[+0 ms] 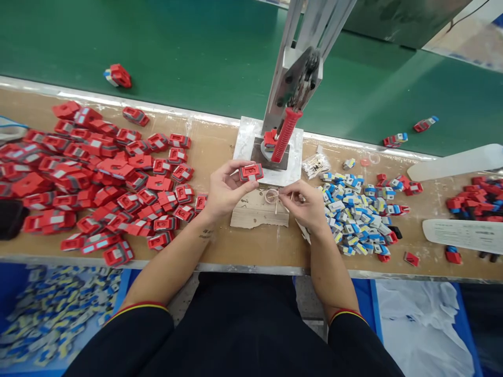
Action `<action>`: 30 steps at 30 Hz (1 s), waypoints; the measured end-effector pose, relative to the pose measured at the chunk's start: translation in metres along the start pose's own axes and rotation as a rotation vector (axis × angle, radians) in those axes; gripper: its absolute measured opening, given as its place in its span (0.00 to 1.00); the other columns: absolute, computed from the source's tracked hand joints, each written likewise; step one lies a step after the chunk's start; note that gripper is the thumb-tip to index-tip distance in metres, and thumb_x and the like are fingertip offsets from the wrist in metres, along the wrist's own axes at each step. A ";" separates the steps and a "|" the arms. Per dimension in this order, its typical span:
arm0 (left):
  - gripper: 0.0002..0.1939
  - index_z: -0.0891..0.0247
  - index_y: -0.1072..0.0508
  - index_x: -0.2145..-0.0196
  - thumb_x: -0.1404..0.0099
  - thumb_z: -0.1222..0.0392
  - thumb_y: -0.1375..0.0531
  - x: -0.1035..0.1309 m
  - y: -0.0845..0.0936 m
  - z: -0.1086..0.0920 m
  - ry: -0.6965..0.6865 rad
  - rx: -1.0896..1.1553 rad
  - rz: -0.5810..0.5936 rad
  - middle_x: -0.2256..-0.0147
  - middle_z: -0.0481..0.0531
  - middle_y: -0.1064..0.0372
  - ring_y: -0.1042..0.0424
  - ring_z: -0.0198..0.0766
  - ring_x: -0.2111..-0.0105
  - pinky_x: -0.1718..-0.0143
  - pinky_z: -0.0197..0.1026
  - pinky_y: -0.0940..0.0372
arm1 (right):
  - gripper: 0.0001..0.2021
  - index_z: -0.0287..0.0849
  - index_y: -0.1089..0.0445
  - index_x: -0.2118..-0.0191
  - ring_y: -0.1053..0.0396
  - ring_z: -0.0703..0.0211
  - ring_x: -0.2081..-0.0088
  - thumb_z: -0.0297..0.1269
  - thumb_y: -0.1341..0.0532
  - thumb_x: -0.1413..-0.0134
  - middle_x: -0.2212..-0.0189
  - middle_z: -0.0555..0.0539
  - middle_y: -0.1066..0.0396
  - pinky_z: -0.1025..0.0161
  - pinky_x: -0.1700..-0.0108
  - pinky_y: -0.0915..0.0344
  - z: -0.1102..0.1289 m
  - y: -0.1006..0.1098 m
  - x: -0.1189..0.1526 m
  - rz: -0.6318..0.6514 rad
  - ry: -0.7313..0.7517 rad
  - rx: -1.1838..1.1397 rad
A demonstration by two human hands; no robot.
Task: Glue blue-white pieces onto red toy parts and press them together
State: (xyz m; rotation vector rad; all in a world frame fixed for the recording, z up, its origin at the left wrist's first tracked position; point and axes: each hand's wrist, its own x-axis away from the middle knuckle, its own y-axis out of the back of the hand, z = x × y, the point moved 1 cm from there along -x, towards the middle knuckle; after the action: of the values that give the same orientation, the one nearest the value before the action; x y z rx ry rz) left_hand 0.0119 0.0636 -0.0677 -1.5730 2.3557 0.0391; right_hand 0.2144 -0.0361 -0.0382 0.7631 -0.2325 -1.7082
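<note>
The left hand [228,188] holds a red plastic toy-like body with grey trim [250,173], thumb and fingers closed on its edges, in front of the metal press with a red handle [287,133]. The right hand [305,204] is narrowed to a pinch at a small, round, clear dish [271,196] on a torn piece of brown cardboard [255,212]; whatever thin item its fingertips grip is too small to tell. A heap of red-and-grey plastic pieces [106,173] lies left of the hands, and a pile of white, blue and yellow plastic pieces [356,212] lies to the right, near a bundle of white cotton swabs [315,164].
</note>
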 end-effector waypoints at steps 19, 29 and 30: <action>0.20 0.63 0.20 0.55 0.39 0.50 0.25 0.007 -0.004 -0.023 -0.159 -0.343 0.160 0.57 0.57 0.17 0.17 0.43 0.58 0.53 0.45 0.22 | 0.15 0.48 0.30 0.68 0.27 0.59 0.70 0.50 0.27 0.44 0.73 0.51 0.27 0.60 0.68 0.29 0.006 0.006 0.003 -0.401 -0.090 -0.355; 0.16 0.61 0.18 0.54 0.38 0.56 0.25 0.013 -0.017 -0.032 -0.326 -0.404 0.297 0.60 0.54 0.16 0.18 0.39 0.63 0.58 0.39 0.25 | 0.14 0.48 0.30 0.66 0.24 0.60 0.69 0.48 0.28 0.40 0.72 0.51 0.25 0.62 0.67 0.26 0.021 -0.011 0.006 -0.398 -0.007 -0.418; 0.16 0.61 0.18 0.54 0.38 0.56 0.25 0.013 -0.018 -0.032 -0.324 -0.405 0.300 0.60 0.54 0.16 0.18 0.40 0.62 0.58 0.39 0.24 | 0.14 0.47 0.29 0.66 0.23 0.60 0.69 0.49 0.28 0.40 0.72 0.51 0.25 0.62 0.67 0.26 0.021 -0.012 0.006 -0.388 -0.015 -0.414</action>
State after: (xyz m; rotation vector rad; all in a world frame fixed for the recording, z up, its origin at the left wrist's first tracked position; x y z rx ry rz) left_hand 0.0155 0.0386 -0.0378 -1.2276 2.3882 0.8181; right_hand 0.1918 -0.0435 -0.0305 0.5060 0.2727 -2.0381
